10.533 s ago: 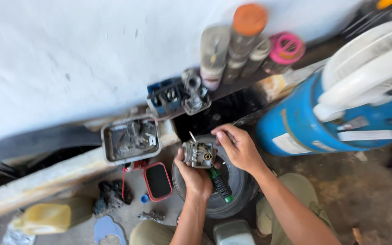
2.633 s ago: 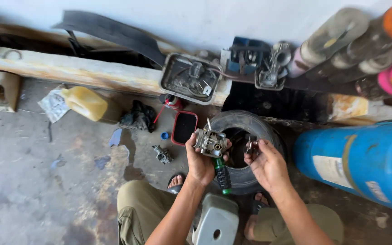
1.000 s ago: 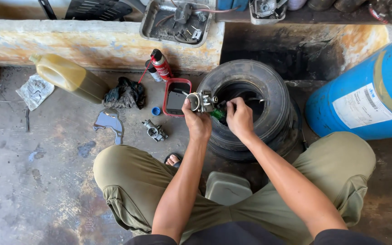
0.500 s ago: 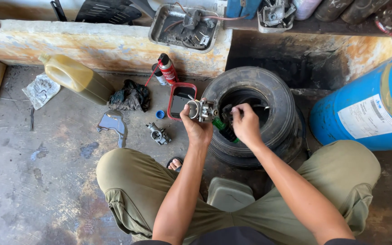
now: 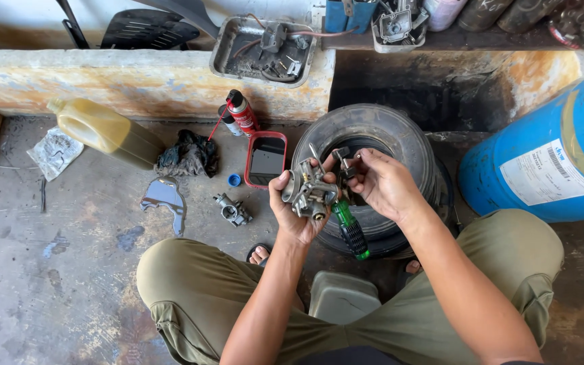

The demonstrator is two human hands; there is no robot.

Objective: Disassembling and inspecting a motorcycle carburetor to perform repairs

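My left hand (image 5: pixel 293 211) grips a grey metal carburetor (image 5: pixel 311 192), held over a black tyre (image 5: pixel 380 138) that lies flat on the floor. My right hand (image 5: pixel 381 182) is closed beside it, fingertips pinching a small metal part (image 5: pixel 341 159) at the carburetor's right side. A screwdriver with a green and black handle (image 5: pixel 350 230) hangs down between the two hands; which hand carries it is unclear. I am squatting, with both knees in olive trousers at the bottom of the view.
On the concrete floor lie a second small carburetor (image 5: pixel 232 209), a chrome cover plate (image 5: pixel 165 200), a black rag (image 5: pixel 187 154), a red-rimmed tray (image 5: pixel 265 159), a red spray can (image 5: pixel 241 113) and a yellow oil jug (image 5: pixel 103 130). A metal parts tray (image 5: pixel 228 44) sits on the ledge; a blue drum (image 5: pixel 549 162) stands right.
The view has tilted down from the wall to the floor and my knees. Both hands have kept the carburetor over the tyre, and the right hand has come in against its right side.
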